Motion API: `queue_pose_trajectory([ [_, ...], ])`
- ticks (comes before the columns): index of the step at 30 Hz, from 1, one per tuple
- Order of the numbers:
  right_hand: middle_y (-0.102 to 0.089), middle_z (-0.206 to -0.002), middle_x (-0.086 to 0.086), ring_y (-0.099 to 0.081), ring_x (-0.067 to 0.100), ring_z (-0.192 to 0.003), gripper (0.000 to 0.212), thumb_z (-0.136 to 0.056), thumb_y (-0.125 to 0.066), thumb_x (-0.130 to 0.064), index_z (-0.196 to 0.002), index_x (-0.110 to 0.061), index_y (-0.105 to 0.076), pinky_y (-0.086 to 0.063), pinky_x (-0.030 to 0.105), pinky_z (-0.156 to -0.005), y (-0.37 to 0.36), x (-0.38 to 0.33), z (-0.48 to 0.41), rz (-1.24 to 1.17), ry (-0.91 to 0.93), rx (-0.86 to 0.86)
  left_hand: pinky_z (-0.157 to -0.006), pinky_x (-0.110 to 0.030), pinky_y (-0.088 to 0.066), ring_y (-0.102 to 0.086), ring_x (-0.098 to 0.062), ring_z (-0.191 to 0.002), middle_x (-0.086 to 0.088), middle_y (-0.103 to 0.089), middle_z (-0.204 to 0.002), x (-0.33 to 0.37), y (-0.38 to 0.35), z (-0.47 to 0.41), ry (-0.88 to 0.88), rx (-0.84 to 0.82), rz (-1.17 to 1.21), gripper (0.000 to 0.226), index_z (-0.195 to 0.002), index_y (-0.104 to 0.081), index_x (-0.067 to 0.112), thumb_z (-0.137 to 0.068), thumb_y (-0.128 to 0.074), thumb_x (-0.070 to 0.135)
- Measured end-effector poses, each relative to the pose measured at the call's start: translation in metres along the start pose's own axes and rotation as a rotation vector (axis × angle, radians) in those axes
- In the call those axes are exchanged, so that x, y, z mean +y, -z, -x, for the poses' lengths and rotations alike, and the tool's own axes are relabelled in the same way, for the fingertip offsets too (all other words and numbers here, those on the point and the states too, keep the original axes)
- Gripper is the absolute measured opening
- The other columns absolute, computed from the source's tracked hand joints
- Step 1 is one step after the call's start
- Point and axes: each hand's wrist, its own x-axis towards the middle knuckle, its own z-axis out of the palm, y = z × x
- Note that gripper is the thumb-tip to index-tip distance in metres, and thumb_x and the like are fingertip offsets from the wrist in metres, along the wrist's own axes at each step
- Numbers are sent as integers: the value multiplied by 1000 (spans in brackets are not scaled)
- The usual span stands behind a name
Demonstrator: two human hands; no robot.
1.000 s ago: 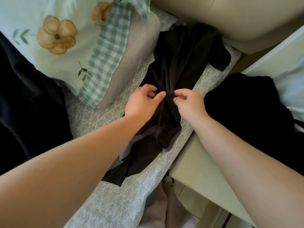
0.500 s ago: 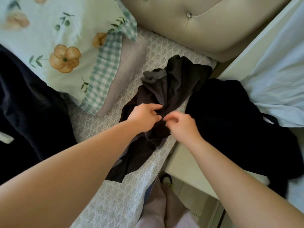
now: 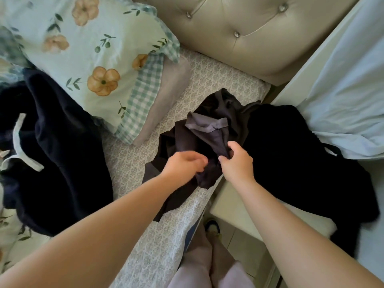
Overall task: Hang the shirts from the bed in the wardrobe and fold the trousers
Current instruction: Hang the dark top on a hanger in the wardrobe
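A crumpled dark brown garment lies on the patterned sheet of the bed, close to the bed's right edge and below the tufted beige headboard. A paler inner band shows at its top. The right hand pinches a fold of this garment between thumb and curled fingers and holds that fold raised off the heap. The left hand sits just beside it, the two nearly meeting over the cloth. Its fingers curl down onto the fabric, but the hand is blurred and I cannot tell whether it grips. A floral pillow with a green checked border rests to the left of the garment, over a plain greyish pillow. Further left, a navy garment with a white drawstring is piled on the bed. On the right, a black garment drapes over a pale surface beside the bed, touching the brown one, with light blue cloth behind it.
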Motion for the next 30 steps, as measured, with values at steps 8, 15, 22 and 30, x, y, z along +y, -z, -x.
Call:
queue_pose_trajectory([
  [8, -62, -90, -5, -57, 14, -84, 23, -80, -65, -7, -101, -17, -66, -41, 21, -71, -12, 9, 48, 3, 450, -59, -88, -44, -54, -64, -28, -100, -11, -63, -112, 34, -13, -9, 330, 192, 374, 68, -125, -49, 8, -72, -81, 35],
  [15, -62, -72, -13, -59, 5, -76, 24, -85, -58, -46, -73, -25, -61, -46, 19, -67, 7, 18, 43, -287, 47, -18, -91, -38, -49, -59, -29, -106, -14, -62, -115, 20, -13, 14, 213, 59, -236, 52, -129, -51, 9, -83, -71, 21],
  [22, -60, -117, 11, -60, 29, -100, 64, -76, -71, -48, -122, -7, -54, -51, 37, -87, 15, 15, 19, -508, -560, -196, -99, -36, -45, -59, -22, -107, -1, -66, -113, 5, -14, 38, 147, -302, -421, 45, -124, -59, 24, -82, -70, 14],
  [30, -62, -93, 5, -58, 27, -92, 20, -87, -61, -19, -107, -17, -64, -39, 27, -70, 10, 14, 29, -188, -133, 118, -102, -33, -38, -42, -26, -127, -6, -39, -139, 3, -5, 35, 175, -48, -482, 71, -141, -40, 22, -78, -72, 34],
])
